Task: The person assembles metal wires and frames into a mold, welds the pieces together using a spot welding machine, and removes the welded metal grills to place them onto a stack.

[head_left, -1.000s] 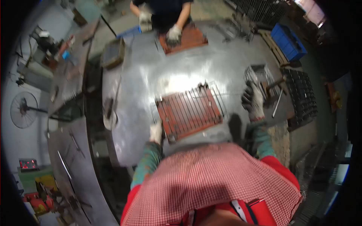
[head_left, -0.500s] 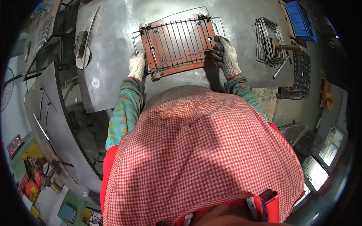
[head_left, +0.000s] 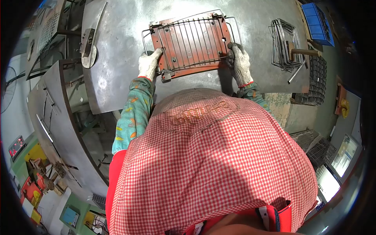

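Observation:
A wire rack [head_left: 196, 39] with several parallel rods lies over a red-brown metal plate [head_left: 184, 72] that has small clamps at its corners. My left hand [head_left: 149, 65], in a white knit glove with dark fingertips, is closed at the left side of the rack, its thumb over the plate's edge. On the opposite side, my right hand [head_left: 240, 64] curls its dark-tipped fingers around the rack's lower right corner. Wire loops stick out past the plate on both sides. The undersides of my fingers are hidden.
Bent wire frames [head_left: 284, 45] are stacked at the right of the metal table [head_left: 117, 78], beside a metal tube [head_left: 296, 72]. A blue crate [head_left: 316, 23] stands beyond. At the left lies a long metal bar with a block [head_left: 87, 42]. Another metal-topped table [head_left: 58, 113] stands left.
My left hand has shifted right, its thumb now over the plate's edge. My right hand and the rack's near right end have come slightly toward me. The plate stays put on the table.

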A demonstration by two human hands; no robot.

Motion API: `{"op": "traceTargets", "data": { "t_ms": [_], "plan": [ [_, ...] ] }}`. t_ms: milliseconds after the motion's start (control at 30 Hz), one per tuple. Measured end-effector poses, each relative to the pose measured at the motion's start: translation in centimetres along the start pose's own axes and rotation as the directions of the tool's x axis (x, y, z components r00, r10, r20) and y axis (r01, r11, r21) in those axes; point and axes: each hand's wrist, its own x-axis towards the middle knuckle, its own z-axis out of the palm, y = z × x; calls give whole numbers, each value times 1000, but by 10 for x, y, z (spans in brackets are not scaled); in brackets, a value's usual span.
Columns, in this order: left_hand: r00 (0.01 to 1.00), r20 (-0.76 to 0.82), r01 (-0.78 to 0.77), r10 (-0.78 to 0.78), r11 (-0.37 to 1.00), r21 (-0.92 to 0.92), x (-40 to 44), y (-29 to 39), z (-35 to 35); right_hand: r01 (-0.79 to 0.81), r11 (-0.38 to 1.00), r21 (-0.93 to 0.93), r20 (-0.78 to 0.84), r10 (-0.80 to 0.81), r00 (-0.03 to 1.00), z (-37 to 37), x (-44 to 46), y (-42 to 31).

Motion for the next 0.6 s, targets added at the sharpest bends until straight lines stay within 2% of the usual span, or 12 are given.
{"op": "traceTargets", "data": {
  "t_ms": [67, 200, 267, 367, 467, 600],
  "plan": [
    [993, -92, -58, 75, 982, 182, -20, 18, 1, 20, 996, -92, -80, -28, 996, -1, 0, 0],
    [996, -65, -37, 57, 961, 276, -10, 13, 3, -22, 994, -110, -64, 15, 998, 4, -14, 2],
    [987, -110, -72, 119, 929, 362, -13, 16, 4, -14, 990, -140, -72, 4, 997, 10, -20, 1],
    [992, -77, -65, 103, 921, 384, -9, 16, 3, -29, 986, -164, -87, 14, 996, 11, -20, -2],
    [990, -93, -56, 103, 909, 412, -9, 19, 4, -81, 957, -279, 0, 85, 996, 9, -25, -14],
    [987, -102, -67, 120, 907, 416, -3, 12, 4, -142, 939, -313, 21, 157, 987, -1, -16, -11]
  ]
}}
